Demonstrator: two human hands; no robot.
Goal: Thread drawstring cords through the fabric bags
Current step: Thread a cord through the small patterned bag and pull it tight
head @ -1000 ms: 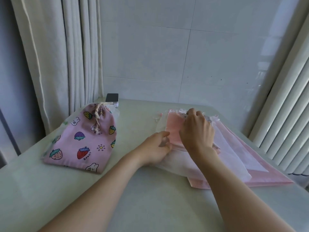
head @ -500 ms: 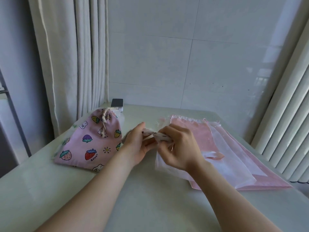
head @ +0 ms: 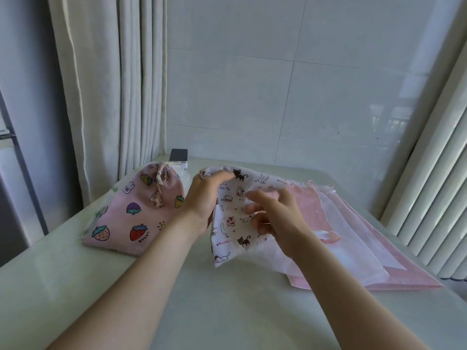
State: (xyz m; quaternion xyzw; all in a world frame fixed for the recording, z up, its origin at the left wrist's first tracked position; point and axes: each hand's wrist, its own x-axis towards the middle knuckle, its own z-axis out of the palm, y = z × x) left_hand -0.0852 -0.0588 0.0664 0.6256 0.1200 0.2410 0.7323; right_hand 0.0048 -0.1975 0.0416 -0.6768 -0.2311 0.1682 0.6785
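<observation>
A white bag printed with small cats (head: 231, 224) hangs unfolded above the table, raised at its top left corner. My left hand (head: 203, 198) pinches that top edge. My right hand (head: 271, 214) is in front of the bag's right side with fingers spread and slightly blurred; I cannot tell if it touches the cloth. Behind and under the bag lies a flat stack of pink and white bags (head: 353, 251). A pink strawberry-print bag (head: 136, 210) lies at the left, closed by a cream drawstring cord (head: 159, 183).
A pale green table (head: 227, 311) carries everything. A small dark-topped box (head: 179, 155) stands at the back behind the strawberry bag. Curtains (head: 106, 84) hang at the left, blinds (head: 442, 185) at the right, a tiled wall behind.
Both hands took a folded piece off the stack and drew it toward me. It has opened out into the cat-print bag, and my right hand has let go and spread its fingers.
</observation>
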